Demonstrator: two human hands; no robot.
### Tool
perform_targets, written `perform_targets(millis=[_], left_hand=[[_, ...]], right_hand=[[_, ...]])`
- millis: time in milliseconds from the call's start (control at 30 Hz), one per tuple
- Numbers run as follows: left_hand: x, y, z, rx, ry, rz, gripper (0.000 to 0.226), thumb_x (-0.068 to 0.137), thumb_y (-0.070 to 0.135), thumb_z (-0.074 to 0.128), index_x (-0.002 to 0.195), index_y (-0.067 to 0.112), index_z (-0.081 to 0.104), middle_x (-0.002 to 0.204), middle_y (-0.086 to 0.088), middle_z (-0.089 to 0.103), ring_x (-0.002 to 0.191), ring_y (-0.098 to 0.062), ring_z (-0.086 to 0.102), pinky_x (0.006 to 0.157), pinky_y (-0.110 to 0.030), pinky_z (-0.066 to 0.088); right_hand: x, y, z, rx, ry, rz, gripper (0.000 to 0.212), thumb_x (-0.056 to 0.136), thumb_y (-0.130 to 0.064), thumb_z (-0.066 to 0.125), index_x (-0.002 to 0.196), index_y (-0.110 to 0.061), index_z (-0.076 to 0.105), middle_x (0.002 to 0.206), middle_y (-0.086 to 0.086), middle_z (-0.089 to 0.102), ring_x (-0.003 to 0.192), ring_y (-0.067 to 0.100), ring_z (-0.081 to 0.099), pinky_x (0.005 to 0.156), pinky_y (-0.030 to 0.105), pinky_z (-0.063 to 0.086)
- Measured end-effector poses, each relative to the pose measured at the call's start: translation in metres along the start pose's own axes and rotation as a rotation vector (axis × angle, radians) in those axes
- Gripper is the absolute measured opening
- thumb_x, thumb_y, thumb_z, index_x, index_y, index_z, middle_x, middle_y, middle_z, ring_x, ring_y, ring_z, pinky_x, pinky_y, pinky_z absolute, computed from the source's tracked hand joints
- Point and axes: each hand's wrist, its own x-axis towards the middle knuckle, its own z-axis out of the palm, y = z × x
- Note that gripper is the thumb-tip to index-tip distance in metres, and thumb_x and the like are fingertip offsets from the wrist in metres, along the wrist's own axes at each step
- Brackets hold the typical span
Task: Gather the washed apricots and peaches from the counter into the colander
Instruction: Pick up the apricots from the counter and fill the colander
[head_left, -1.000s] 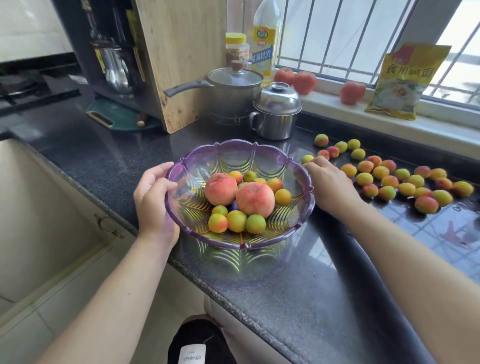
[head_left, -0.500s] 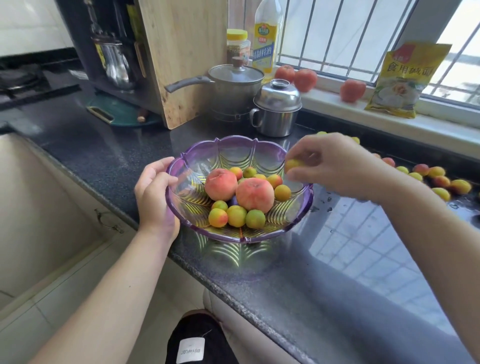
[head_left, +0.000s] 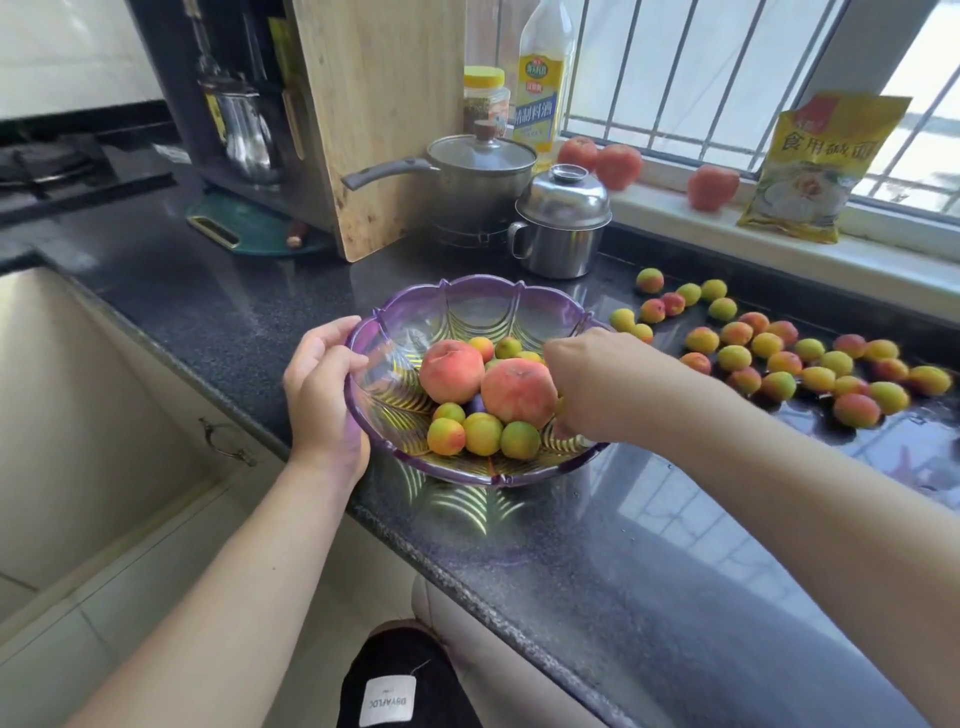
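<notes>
Your left hand (head_left: 324, 387) sits at about nine o'clock on the purple colander (head_left: 467, 296), fingers and thumb curled over its scalloped rim and gripping it. The colander stands on the dark counter (head_left: 597, 551) near the front edge, with the sink (head_left: 67, 415) off to its left.

Inside it lie two peaches (head_left: 514, 392), touching, with a handful of small apricots around them: three in a row at six o'clock (head_left: 483, 434) and a few more behind at twelve.

Your right hand (head_left: 587, 384) reaches over the rim at three o'clock, fingers pointing down into the bowl just beside the nearer peach. They look bunched, but the fingertips are hidden behind the hand and the fruit, so you cannot tell whether they hold an apricot or have let one go.

What the next reach turns on: the loose apricots (head_left: 769, 358) all lie to the right of the colander, from about one to three o'clock, in a band running away to the right along the window side. Your right hand is much the nearer; the closest fruit (head_left: 622, 319) is just beside the rim at two o'clock.

As for writing, the tall bottle (head_left: 540, 88) at the back carries a yellow and blue label in Chinese characters, seemingly cooking wine. The yellow packet (head_left: 810, 166) on the sill reads 食用碱面. The white tag (head_left: 387, 701) at the bottom edge shows mirrored letters you cannot read with confidence.
</notes>
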Motion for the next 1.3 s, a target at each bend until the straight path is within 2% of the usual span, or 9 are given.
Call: perform_targets(millis=[100,233,367,467,567,667,833,1167,1300], left_hand=[[0.001,-0.001,0.0,-0.006,0.001,0.001,0.038,0.093,-0.009,0.046,0.125,-0.004,0.065,0.1,-0.008,0.071,0.085,-0.013,0.075,0.096,-0.05,0.06],[0.002,-0.001,0.0,-0.055,-0.004,-0.003,0.038,0.091,-0.013,0.043,0.119,-0.001,0.065,0.097,-0.008,0.069,0.079,-0.013,0.074,0.071,-0.032,0.061],[0.004,-0.002,0.0,-0.049,-0.005,-0.004,0.037,0.091,-0.012,0.043,0.118,0.0,0.066,0.098,-0.009,0.069,0.085,-0.016,0.073,0.083,-0.039,0.061],[0.004,-0.003,0.0,-0.039,0.0,-0.009,0.036,0.09,-0.011,0.045,0.117,0.001,0.067,0.101,-0.01,0.069,0.094,-0.022,0.071,0.103,-0.053,0.056],[0.001,-0.002,-0.001,-0.043,0.0,-0.005,0.036,0.083,-0.003,0.051,0.114,0.003,0.068,0.102,-0.01,0.069,0.098,-0.025,0.07,0.104,-0.055,0.055],[0.002,-0.005,-0.002,-0.033,-0.01,0.011,0.035,0.087,-0.006,0.049,0.116,0.002,0.068,0.1,-0.008,0.07,0.09,-0.018,0.074,0.095,-0.048,0.059],[0.004,-0.006,0.0,-0.017,-0.01,0.033,0.039,0.092,-0.011,0.043,0.124,-0.004,0.065,0.098,-0.006,0.07,0.082,-0.011,0.075,0.089,-0.041,0.06],[0.007,-0.007,-0.001,-0.021,-0.007,0.031,0.041,0.091,-0.011,0.043,0.127,-0.009,0.062,0.098,-0.007,0.07,0.084,-0.014,0.075,0.084,-0.041,0.061],[0.007,-0.006,-0.001,-0.034,-0.017,0.024,0.04,0.09,-0.011,0.043,0.124,-0.006,0.064,0.094,-0.007,0.071,0.081,-0.015,0.074,0.076,-0.036,0.06]], right_hand=[[0.0,-0.003,0.001,-0.025,-0.015,-0.001,0.017,0.087,-0.021,0.068,0.086,-0.015,0.052,0.082,0.003,0.052,0.078,0.024,0.052,0.062,0.028,0.04],[0.0,-0.003,0.002,-0.017,-0.045,0.011,0.04,0.088,-0.02,0.066,0.065,-0.018,0.033,0.071,0.001,0.042,0.078,0.028,0.051,0.065,0.03,0.041],[0.002,-0.002,0.008,0.002,-0.016,0.007,0.026,0.088,-0.022,0.068,0.073,-0.015,0.048,0.075,0.002,0.044,0.08,0.028,0.053,0.066,0.033,0.045],[0.003,-0.002,0.01,-0.012,-0.006,-0.025,0.021,0.09,-0.026,0.067,0.105,-0.014,0.064,0.092,0.005,0.044,0.085,0.028,0.055,0.068,0.033,0.046],[0.003,0.001,0.007,0.022,0.01,-0.023,0.026,0.089,-0.04,0.068,0.094,-0.014,0.063,0.092,0.004,0.052,0.087,0.027,0.059,0.065,0.032,0.045],[0.002,0.019,-0.006,0.216,0.148,0.107,0.038,0.09,-0.048,0.066,0.075,-0.014,0.058,0.077,0.002,0.059,0.074,0.024,0.061,0.06,0.032,0.049],[0.014,0.083,0.01,0.619,0.563,0.511,0.024,0.097,-0.034,0.059,0.086,-0.014,0.065,0.086,0.006,0.065,0.084,0.029,0.057,0.073,0.033,0.039],[0.074,0.099,0.085,0.553,0.303,0.687,0.037,0.094,-0.032,0.063,0.118,-0.005,0.058,0.126,0.019,0.052,0.111,0.042,0.055,0.077,0.039,0.039],[0.078,0.101,0.085,0.565,0.269,0.696,0.031,0.092,-0.025,0.065,0.114,-0.004,0.057,0.118,0.021,0.059,0.1,0.04,0.056,0.072,0.035,0.037]])
